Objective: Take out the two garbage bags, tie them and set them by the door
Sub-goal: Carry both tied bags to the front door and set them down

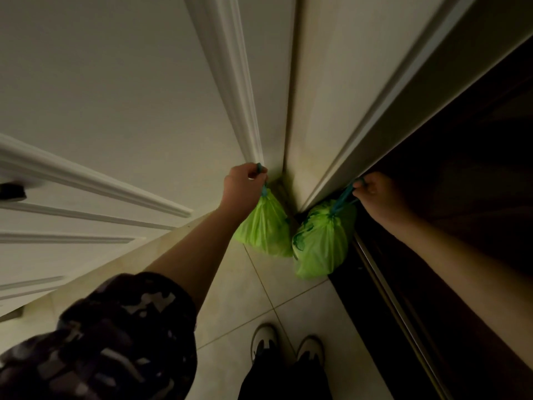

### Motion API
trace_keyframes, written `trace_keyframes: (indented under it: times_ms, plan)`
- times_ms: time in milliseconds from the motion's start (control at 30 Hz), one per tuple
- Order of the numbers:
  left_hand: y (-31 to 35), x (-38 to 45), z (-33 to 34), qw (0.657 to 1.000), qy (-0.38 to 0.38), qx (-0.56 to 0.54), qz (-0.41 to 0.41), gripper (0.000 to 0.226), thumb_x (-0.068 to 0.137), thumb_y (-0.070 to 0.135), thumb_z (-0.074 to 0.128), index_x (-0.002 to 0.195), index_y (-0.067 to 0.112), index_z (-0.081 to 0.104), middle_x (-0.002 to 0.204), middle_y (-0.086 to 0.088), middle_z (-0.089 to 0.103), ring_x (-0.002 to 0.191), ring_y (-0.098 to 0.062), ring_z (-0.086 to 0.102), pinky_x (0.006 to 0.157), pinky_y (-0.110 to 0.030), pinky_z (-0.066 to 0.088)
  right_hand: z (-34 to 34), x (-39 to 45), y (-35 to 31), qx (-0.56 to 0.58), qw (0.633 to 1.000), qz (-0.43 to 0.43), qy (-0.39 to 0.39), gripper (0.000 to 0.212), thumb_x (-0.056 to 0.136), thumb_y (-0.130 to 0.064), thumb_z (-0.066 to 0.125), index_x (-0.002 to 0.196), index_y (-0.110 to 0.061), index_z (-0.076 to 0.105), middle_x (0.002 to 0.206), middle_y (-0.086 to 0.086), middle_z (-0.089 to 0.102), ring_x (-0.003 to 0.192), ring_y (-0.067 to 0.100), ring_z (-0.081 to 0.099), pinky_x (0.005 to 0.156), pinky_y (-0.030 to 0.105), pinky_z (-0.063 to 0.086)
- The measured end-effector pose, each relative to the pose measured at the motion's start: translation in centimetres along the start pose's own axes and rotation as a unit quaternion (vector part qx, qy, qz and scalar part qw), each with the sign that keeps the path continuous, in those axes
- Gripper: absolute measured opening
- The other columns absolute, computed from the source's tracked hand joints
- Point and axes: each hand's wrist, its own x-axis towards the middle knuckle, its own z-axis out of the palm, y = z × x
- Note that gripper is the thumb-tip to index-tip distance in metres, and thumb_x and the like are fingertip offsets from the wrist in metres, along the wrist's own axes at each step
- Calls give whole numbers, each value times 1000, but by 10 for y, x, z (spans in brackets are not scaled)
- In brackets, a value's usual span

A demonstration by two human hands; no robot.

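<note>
I see both hands out in front of me, each gripping a bag by its drawstring. My left hand (243,180) is curled tight round the teal drawstring (263,186) of the left green garbage bag (266,226), which hangs low against the corner where the white panelled door (101,111) meets the white door frame (326,111). My right hand (375,194) is closed the same way on the teal cord (343,197) of the right green garbage bag (321,243) — that one sits just beside the first, at the foot of the frame, next to a dark wooden panel (461,168). Both bag necks are cinched shut. Whether the bags rest on the tiled floor (282,298) or hang just above it, I cannot tell. Below are my camouflage sleeve (115,336) and two pale shoes (264,339) — toes towards the bags.
</note>
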Motion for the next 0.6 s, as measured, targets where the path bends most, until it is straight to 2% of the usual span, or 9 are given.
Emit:
trace_keyframes:
  times_ms: [67,133,200,267,367,433,533,600]
  plan:
    - [-6,-1,1,1000,-2,31,-8,16,87,11,60,97,8,72,81,-6,66,90,-32,68,74,-30,51,0,4,0,19,999,20,-18,13,88,-1,54,77,4,61,89,36,63,79,37,60,72,41,46]
    - [-12,-5,3,998,-7,53,-29,17,86,13,61,96,7,73,75,-11,63,91,-37,66,66,-28,43,0,7,4,45,997,40,-51,25,87,0,53,64,-9,56,74,27,61,74,30,57,70,37,43]
    - [-18,-9,4,996,-13,70,-50,17,86,15,62,91,3,72,69,-14,57,87,-42,63,64,-27,36,0,4,7,48,994,50,-88,22,87,1,53,67,-5,58,66,12,57,72,25,56,66,31,43]
    - [-25,-13,6,994,-25,82,-65,19,85,15,62,91,0,71,70,-15,56,82,-43,61,64,-28,35,2,1,11,38,993,50,-99,15,86,1,55,73,-1,61,63,4,56,68,21,54,61,25,41]
    - [-32,-19,7,992,-33,95,-71,19,83,13,65,97,2,73,88,-24,68,92,-39,64,67,-30,41,5,-4,18,39,993,50,-103,12,87,-1,58,76,-5,61,62,1,55,60,12,51,54,15,41]
    - [-36,-22,6,992,-36,99,-72,19,83,11,65,97,3,73,86,-20,68,84,-33,64,68,-29,41,6,-6,21,46,993,52,-99,8,86,1,58,80,-3,62,62,1,55,59,9,50,49,8,40]
    - [-43,-29,3,991,-36,101,-81,17,81,10,63,92,0,72,75,-14,62,71,-24,56,64,-27,38,7,-8,24,48,993,49,-101,16,86,1,59,72,-7,60,63,2,57,61,11,53,57,15,43]
    - [-47,-32,1,992,-29,93,-80,17,81,10,63,93,1,73,83,-18,69,79,-29,65,67,-28,42,7,-9,25,38,993,45,-106,23,87,0,58,66,-11,58,63,2,58,61,11,54,54,14,44]
